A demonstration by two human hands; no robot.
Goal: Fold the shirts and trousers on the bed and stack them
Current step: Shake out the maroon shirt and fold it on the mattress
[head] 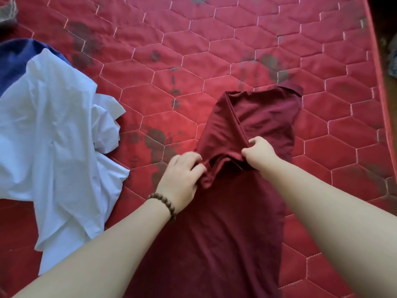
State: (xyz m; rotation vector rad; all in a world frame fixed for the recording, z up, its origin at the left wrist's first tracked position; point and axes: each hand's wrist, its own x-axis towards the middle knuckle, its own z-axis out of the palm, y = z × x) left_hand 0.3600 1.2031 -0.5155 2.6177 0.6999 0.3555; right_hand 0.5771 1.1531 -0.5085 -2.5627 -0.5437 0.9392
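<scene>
Currently both hands, left hand (182, 175) and right hand (258, 152), pinch the maroon shirt (234, 211) with curled fingers; uneven pulling may skew its fold

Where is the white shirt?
In the head view, the white shirt lies crumpled on the left of the red bed, over a blue garment, left of the maroon shirt.

I am looking down at a red quilted mattress (236, 46), its hexagon stitching and dark stains catching light; dim floor (386, 61) is showing beyond its right edge.
</scene>
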